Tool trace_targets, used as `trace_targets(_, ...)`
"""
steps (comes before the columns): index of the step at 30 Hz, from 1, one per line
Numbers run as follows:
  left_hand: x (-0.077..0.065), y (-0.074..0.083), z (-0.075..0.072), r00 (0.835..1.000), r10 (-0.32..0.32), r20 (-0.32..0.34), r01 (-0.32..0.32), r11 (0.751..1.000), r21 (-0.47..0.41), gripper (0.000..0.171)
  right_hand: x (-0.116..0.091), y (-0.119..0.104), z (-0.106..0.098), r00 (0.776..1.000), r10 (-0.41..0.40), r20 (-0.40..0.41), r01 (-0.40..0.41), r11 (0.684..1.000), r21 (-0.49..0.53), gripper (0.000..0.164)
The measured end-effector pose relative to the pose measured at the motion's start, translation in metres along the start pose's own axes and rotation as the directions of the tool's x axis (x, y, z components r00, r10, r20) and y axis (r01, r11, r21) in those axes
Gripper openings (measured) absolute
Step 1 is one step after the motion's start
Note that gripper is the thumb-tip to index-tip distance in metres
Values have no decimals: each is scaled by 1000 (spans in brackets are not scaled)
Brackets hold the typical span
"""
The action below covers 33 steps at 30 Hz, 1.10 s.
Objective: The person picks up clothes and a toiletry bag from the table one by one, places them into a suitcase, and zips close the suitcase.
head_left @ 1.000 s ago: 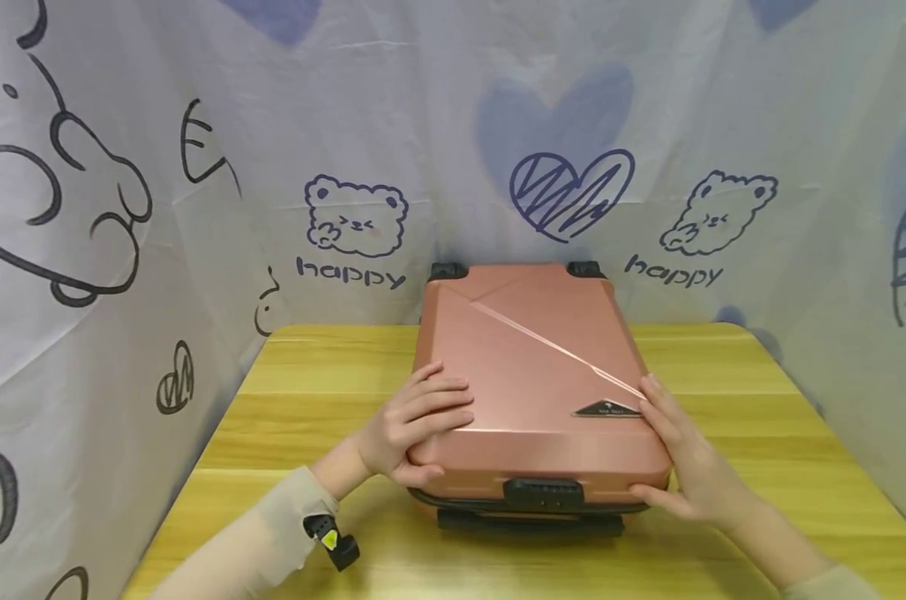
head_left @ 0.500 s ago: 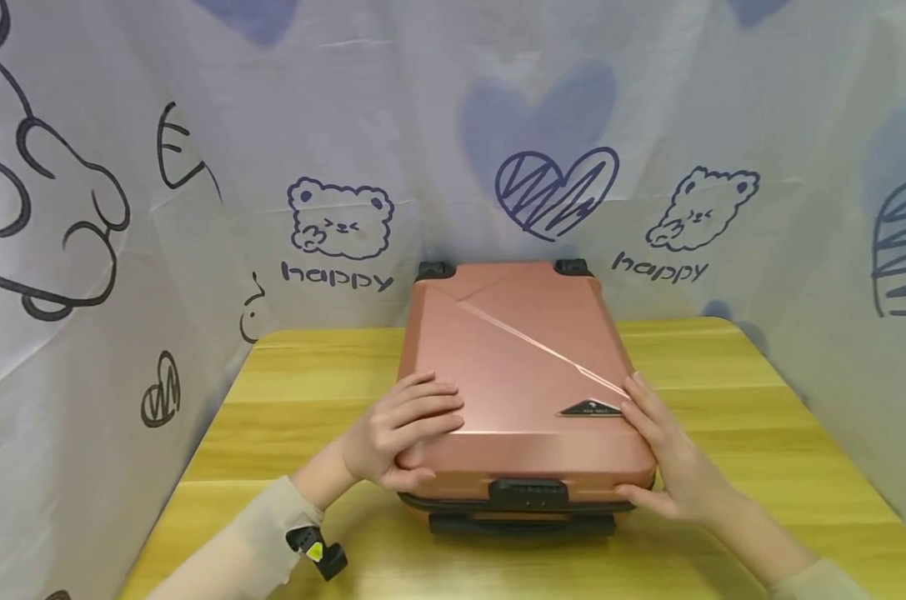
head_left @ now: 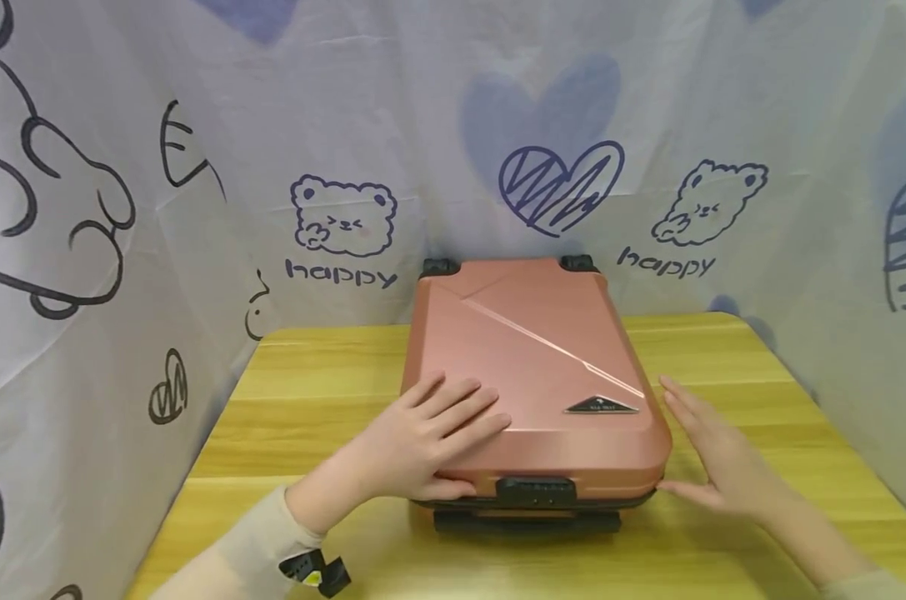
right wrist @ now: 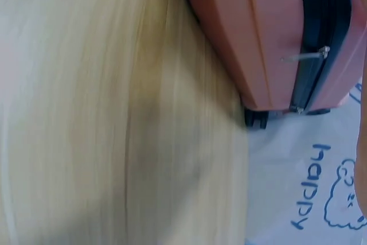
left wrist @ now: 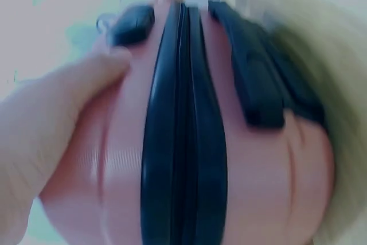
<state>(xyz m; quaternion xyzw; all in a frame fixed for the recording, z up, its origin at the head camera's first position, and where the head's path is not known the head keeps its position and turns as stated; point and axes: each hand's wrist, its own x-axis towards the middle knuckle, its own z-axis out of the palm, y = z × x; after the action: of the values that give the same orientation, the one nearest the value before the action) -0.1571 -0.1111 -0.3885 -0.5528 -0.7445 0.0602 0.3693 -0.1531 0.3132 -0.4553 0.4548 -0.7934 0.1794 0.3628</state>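
Observation:
A rose-pink hard-shell suitcase (head_left: 528,350) lies flat on the table, wheels toward the back curtain. My left hand (head_left: 422,442) rests on its front left part, fingers straight and spread over the lid. The left thumb lies along the front edge, beside the black combination lock (head_left: 535,492). Below the lock sits a black carry handle (head_left: 528,522). My right hand (head_left: 730,467) is at the right front corner, fingers straight, thumb tip right at the edge. A black zipper band (left wrist: 183,130) fills the middle of the left wrist view. The right wrist view shows a metal zipper pull (right wrist: 309,56) on the side.
The wood-grain table (head_left: 310,400) extends around the suitcase on both sides. A white curtain (head_left: 437,125) with bear and heart drawings encloses the back and sides. A black strap device (head_left: 317,575) hangs at the left wrist.
My left hand has slid right across the front of the lid, its thumb nearing the lock. My right hand has shifted right, its fingers coming off the lid's edge. The suitcase has stayed shut.

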Motion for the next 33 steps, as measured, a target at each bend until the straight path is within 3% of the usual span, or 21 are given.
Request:
trace_targets(7,24,26,2,997,-55,62,49,995,84,104,-11,8,-6,999,40,29,-39,999,-33,94)
trace_targets(13,39,45,5,986,-99,134,83,989,120,111,-23,12,-7,996,72,57,-68,996,-61,82)
trace_targets(23,41,44,3,999,-39,28,33,984,177,102,-34,-5,5,981,166,104,-159,985,-71,55)
trace_targets(33,36,43,2,998,-63,30,58,989,134,103,-24,-8,6,969,231,89,-226,972,-67,46)
